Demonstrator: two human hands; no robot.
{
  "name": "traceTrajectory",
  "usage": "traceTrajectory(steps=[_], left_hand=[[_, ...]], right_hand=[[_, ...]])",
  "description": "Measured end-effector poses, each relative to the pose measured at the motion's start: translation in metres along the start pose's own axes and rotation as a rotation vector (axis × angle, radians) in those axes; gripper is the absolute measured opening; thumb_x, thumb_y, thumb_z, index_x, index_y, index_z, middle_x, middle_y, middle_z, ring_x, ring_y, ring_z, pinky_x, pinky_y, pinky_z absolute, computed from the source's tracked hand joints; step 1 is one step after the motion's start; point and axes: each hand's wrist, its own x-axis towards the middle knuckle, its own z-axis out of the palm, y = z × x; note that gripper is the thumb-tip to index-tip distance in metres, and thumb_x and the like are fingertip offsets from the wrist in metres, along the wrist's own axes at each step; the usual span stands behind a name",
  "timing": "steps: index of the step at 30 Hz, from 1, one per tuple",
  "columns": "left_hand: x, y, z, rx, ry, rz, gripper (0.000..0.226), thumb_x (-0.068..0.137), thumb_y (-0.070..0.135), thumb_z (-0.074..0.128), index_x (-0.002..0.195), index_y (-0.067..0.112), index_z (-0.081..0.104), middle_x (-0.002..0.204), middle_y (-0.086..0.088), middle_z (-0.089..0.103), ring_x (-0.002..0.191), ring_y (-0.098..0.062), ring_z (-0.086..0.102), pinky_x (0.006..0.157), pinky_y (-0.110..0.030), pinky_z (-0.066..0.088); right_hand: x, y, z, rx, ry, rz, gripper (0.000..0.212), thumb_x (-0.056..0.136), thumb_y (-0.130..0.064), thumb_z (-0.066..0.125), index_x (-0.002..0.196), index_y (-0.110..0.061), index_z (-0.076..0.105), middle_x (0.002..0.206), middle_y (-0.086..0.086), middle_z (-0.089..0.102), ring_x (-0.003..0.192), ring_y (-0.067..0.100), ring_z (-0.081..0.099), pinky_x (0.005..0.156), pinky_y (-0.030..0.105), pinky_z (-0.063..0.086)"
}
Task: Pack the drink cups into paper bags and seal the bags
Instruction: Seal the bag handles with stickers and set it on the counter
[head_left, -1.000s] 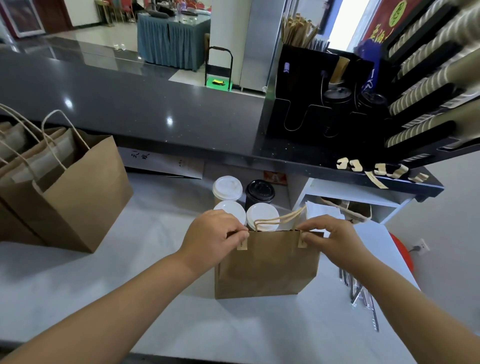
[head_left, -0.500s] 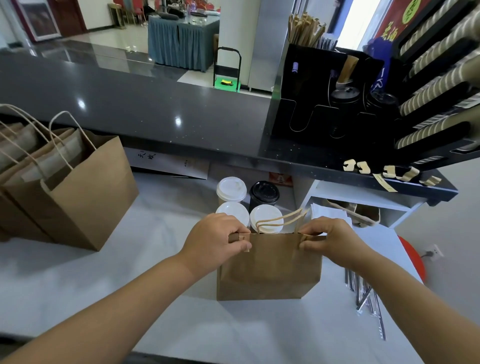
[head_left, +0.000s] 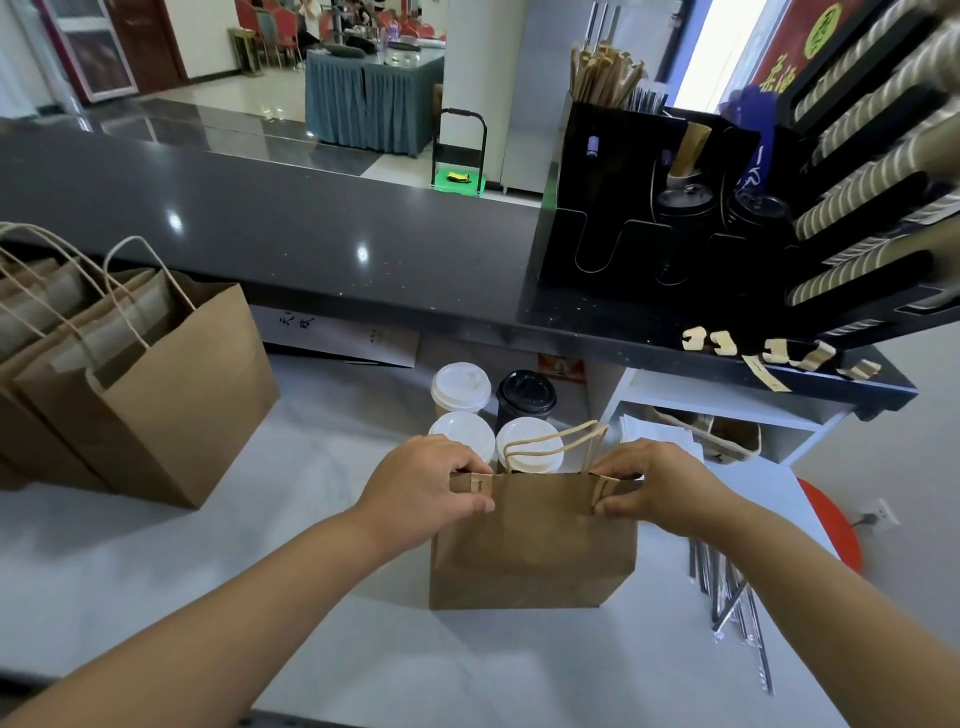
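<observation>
A small brown paper bag (head_left: 532, 545) stands on the white counter in front of me. My left hand (head_left: 423, 480) pinches the folded top edge at its left corner. At the right corner my right hand (head_left: 657, 483) pinches the same fold. The bag's twisted paper handles (head_left: 558, 441) stick up behind the fold. Just behind the bag stand several lidded cups: three with white lids (head_left: 461, 387) and one with a black lid (head_left: 525, 395). What is inside the bag is hidden.
Several larger brown paper bags (head_left: 171, 395) stand at the left. Wrapped straws (head_left: 737, 597) lie to the right of the small bag. A dark raised counter (head_left: 311, 239) runs across behind, with a black cup and lid dispenser (head_left: 675, 208) at the right.
Both hands keep their hold on the bag's top corners; the top edge has been folded down a little further. The cups have not moved.
</observation>
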Motion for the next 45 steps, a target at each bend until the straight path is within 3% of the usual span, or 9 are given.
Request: traceTrajectory(steps=[7, 13, 18, 21, 24, 29, 35, 38, 45], left_hand=[[0.000, 0.005, 0.004, -0.120, -0.018, -0.054, 0.022, 0.069, 0.022, 0.078, 0.089, 0.032, 0.073, 0.088, 0.012, 0.066, 0.088, -0.006, 0.058, 0.083, -0.035, 0.049], [-0.005, 0.009, 0.006, -0.160, 0.022, -0.053, 0.049, 0.070, 0.020, 0.076, 0.090, 0.062, 0.058, 0.086, 0.028, 0.064, 0.090, 0.008, 0.057, 0.082, -0.019, 0.048], [-0.007, 0.013, 0.007, -0.167, 0.034, -0.076, 0.048, 0.071, 0.020, 0.075, 0.103, 0.053, 0.061, 0.099, 0.019, 0.068, 0.095, 0.000, 0.061, 0.089, -0.028, 0.050], [-0.007, 0.016, 0.005, -0.146, 0.036, -0.065, 0.053, 0.070, 0.020, 0.076, 0.098, 0.062, 0.056, 0.093, 0.025, 0.068, 0.094, 0.004, 0.060, 0.087, -0.027, 0.050], [-0.008, 0.019, 0.003, -0.140, 0.029, -0.058, 0.063, 0.069, 0.022, 0.077, 0.090, 0.074, 0.048, 0.088, 0.037, 0.064, 0.095, 0.012, 0.055, 0.083, -0.015, 0.045], [-0.011, 0.021, 0.008, -0.171, 0.033, -0.090, 0.059, 0.070, 0.017, 0.077, 0.084, 0.068, 0.051, 0.089, 0.042, 0.062, 0.093, 0.021, 0.052, 0.075, 0.001, 0.037], [-0.011, 0.017, 0.015, -0.218, 0.070, -0.168, 0.050, 0.071, 0.015, 0.077, 0.085, 0.058, 0.056, 0.085, 0.032, 0.066, 0.089, 0.021, 0.053, 0.068, 0.003, 0.039], [-0.014, 0.018, 0.014, -0.228, 0.051, -0.160, 0.052, 0.071, 0.013, 0.077, 0.089, 0.056, 0.055, 0.087, 0.039, 0.064, 0.091, 0.023, 0.050, 0.067, 0.005, 0.036], [-0.020, 0.019, 0.013, -0.139, 0.084, -0.182, 0.059, 0.071, 0.018, 0.077, 0.098, 0.063, 0.051, 0.089, 0.031, 0.062, 0.091, 0.011, 0.054, 0.067, 0.000, 0.038]], right_hand=[[0.000, 0.004, 0.001, 0.083, -0.003, 0.014, 0.016, 0.073, -0.020, 0.080, 0.088, -0.022, 0.077, 0.090, -0.008, 0.068, 0.083, 0.012, 0.062, 0.079, 0.035, 0.055], [-0.001, 0.008, 0.004, 0.167, 0.024, -0.011, 0.009, 0.072, -0.016, 0.080, 0.080, -0.018, 0.077, 0.086, -0.003, 0.070, 0.081, 0.014, 0.063, 0.078, 0.037, 0.055], [0.000, 0.014, 0.007, 0.137, 0.020, -0.030, 0.009, 0.074, -0.020, 0.078, 0.081, -0.014, 0.076, 0.086, 0.003, 0.070, 0.081, 0.018, 0.063, 0.077, 0.040, 0.055], [0.000, 0.017, 0.007, 0.165, 0.011, -0.021, 0.004, 0.076, -0.020, 0.077, 0.079, -0.021, 0.075, 0.084, -0.001, 0.069, 0.078, 0.013, 0.062, 0.074, 0.033, 0.056], [-0.002, 0.018, 0.006, 0.258, -0.005, 0.000, 0.016, 0.077, -0.018, 0.076, 0.077, -0.033, 0.069, 0.084, -0.006, 0.068, 0.078, 0.009, 0.063, 0.071, 0.021, 0.054], [-0.004, 0.021, 0.008, 0.278, 0.011, -0.023, 0.009, 0.077, -0.017, 0.076, 0.081, -0.024, 0.073, 0.087, 0.002, 0.069, 0.081, 0.014, 0.064, 0.075, 0.030, 0.055], [-0.005, 0.024, 0.012, 0.352, 0.037, -0.073, 0.009, 0.080, -0.019, 0.073, 0.085, -0.026, 0.074, 0.083, -0.009, 0.069, 0.079, 0.008, 0.064, 0.070, 0.020, 0.052], [-0.008, 0.025, 0.012, 0.411, 0.036, -0.088, 0.015, 0.078, -0.018, 0.075, 0.086, -0.031, 0.072, 0.084, -0.012, 0.069, 0.079, 0.005, 0.064, 0.066, 0.013, 0.050], [-0.011, 0.026, 0.016, 0.386, 0.041, -0.074, 0.015, 0.077, -0.013, 0.076, 0.082, -0.026, 0.070, 0.084, -0.007, 0.067, 0.082, 0.010, 0.063, 0.068, 0.020, 0.053]])
